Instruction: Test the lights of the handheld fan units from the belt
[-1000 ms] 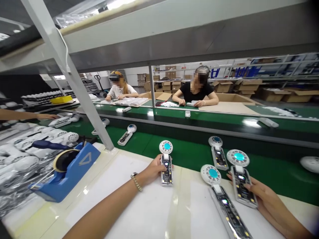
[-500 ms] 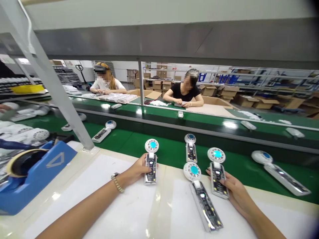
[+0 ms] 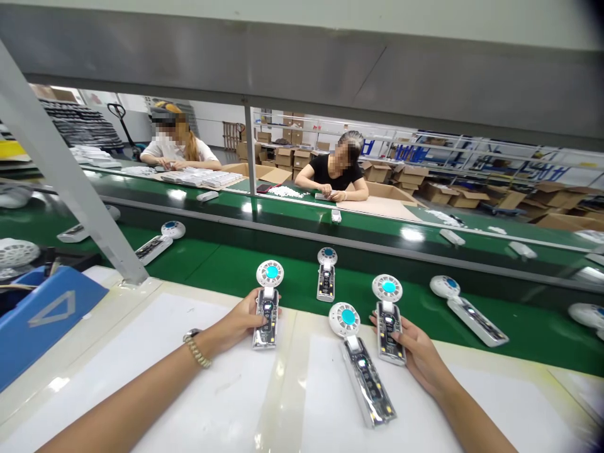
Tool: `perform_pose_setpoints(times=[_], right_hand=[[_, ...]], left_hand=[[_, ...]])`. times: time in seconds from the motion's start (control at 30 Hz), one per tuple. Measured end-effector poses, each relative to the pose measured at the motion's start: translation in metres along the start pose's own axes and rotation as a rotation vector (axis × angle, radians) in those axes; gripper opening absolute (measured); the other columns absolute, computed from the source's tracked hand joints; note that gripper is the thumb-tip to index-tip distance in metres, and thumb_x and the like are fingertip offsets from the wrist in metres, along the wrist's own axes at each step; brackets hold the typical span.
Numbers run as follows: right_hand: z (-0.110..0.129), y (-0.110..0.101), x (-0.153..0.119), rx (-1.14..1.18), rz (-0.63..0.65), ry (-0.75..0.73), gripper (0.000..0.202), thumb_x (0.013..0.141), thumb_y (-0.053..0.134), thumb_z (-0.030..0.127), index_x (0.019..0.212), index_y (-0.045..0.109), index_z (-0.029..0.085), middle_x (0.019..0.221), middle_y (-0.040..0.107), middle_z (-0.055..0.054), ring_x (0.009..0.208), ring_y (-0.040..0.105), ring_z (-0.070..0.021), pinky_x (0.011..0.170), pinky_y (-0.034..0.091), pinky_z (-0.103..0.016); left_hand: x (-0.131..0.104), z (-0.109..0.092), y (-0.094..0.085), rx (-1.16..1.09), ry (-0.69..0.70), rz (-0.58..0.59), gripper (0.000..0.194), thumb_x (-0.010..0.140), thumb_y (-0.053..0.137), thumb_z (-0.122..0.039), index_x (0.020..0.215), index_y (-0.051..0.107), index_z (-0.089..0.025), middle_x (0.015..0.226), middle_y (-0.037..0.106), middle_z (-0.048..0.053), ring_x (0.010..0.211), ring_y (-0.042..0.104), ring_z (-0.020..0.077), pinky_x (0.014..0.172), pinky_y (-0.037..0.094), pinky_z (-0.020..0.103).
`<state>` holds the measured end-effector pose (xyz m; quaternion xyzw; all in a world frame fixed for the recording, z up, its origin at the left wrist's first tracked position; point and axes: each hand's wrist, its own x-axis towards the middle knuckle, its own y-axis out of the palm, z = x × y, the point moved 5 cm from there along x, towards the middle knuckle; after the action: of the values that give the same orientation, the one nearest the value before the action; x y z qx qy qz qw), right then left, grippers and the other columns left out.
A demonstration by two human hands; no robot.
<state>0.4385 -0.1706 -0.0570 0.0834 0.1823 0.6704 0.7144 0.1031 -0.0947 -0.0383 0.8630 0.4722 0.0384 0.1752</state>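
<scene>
"The middle belt device has shifted left, out from behind the lying device on the table."

"Anything blocking, at left?"

"A slanting post cuts across the green belt, near a half-seen blue stand."

"And the hands?"

"The left hand has its grip closed round a lit device, low down, presumably leaving its glowing disc uncovered. The right hand holds a matching device likewise, beside the lying one. Past it, a farther device rests on the belt."
</scene>
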Motion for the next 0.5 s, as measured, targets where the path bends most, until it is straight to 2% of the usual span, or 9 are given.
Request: perform_pose_setpoints(times=[0.23,0.5], right_hand=[[-0.0009,-0.0017,0.0002,-0.011,0.013,0.018,0.045,0.069,0.072,0.029,0.111,0.059,0.021,0.117,0.062,-0.012,0.113,0.051,-0.0293,0.101,0.033,-0.043],[-0.0037,-0.0031,0.0007,-0.008,-0.028,0.015,0.044,0.067,0.072,0.029,0.108,0.060,0.022,0.115,0.063,-0.011,0.112,0.052,-0.0303,0.100,0.034,-0.046]], left_hand=[[-0.0014,-0.0005,0.0014,-0.025,-0.009,-0.027,0.055,0.059,0.071,-0.012,0.107,0.046,-0.018,0.094,0.062,0.007,0.094,0.058,0.0229,0.079,0.042,0.034],[-0.0021,-0.0025,0.0036,-0.035,-0.014,-0.025,0.055,0.059,0.071,-0.011,0.107,0.045,-0.018,0.092,0.062,0.008,0.095,0.058,0.0238,0.078,0.043,0.034]])
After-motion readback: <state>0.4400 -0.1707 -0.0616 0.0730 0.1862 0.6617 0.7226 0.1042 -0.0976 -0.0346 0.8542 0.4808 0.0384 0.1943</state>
